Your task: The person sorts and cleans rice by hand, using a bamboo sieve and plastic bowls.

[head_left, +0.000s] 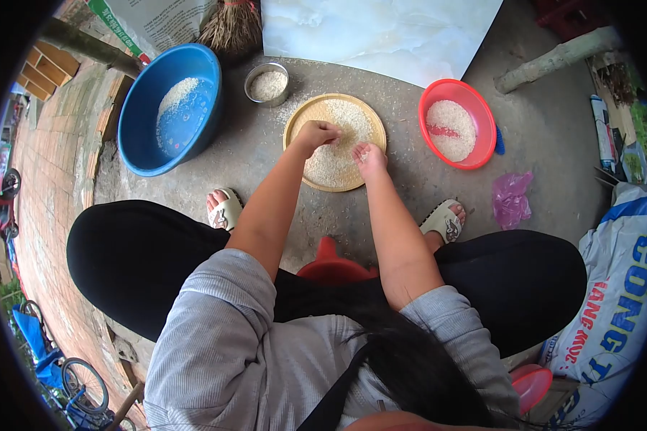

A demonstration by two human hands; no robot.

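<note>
Rice (331,169) lies spread on a round woven tray (300,118) at upper centre of the head view, directly under both hands. Left hand (316,135) sits at the tray's upper left, fingers bunched, pinching grains. Right hand (370,159) rests just beside it, lower right, fingers curled; its grip is unclear. Blue basin (140,122), steel bowl (249,85) and red basin (483,115) around the tray each hold more grain.
</note>
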